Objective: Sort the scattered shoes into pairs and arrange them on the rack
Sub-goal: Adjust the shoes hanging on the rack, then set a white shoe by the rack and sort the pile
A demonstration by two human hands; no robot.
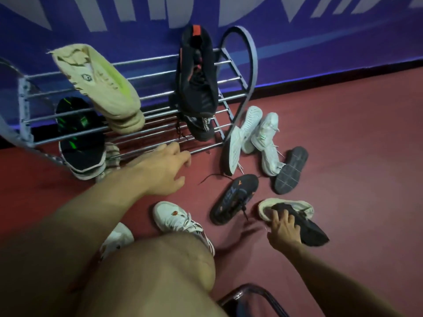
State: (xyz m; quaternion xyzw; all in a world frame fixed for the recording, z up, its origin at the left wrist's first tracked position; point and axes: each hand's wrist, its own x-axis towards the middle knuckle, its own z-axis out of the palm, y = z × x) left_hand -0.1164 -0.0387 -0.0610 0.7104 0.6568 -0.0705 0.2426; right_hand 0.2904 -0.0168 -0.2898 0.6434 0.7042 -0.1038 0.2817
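A metal shoe rack [146, 110] stands against the blue wall. On it sit a cream shoe [96, 81], a black shoe with red trim [196, 76] and a black shoe with green marks [77, 133]. My left hand [167, 170] hovers with relaxed fingers at the rack's front rail, holding nothing. My right hand [283, 232] grips a black shoe with a cream sole [295, 216] on the floor. Close by lie a dark shoe, sole up [235, 197], a black sole-up shoe [290, 170] and two white shoes [267, 143].
My bare knee [164, 271] and my feet in white sneakers [178, 218] fill the near floor. A metal chair frame [251, 298] juts in at the bottom. Red floor stretches to the right.
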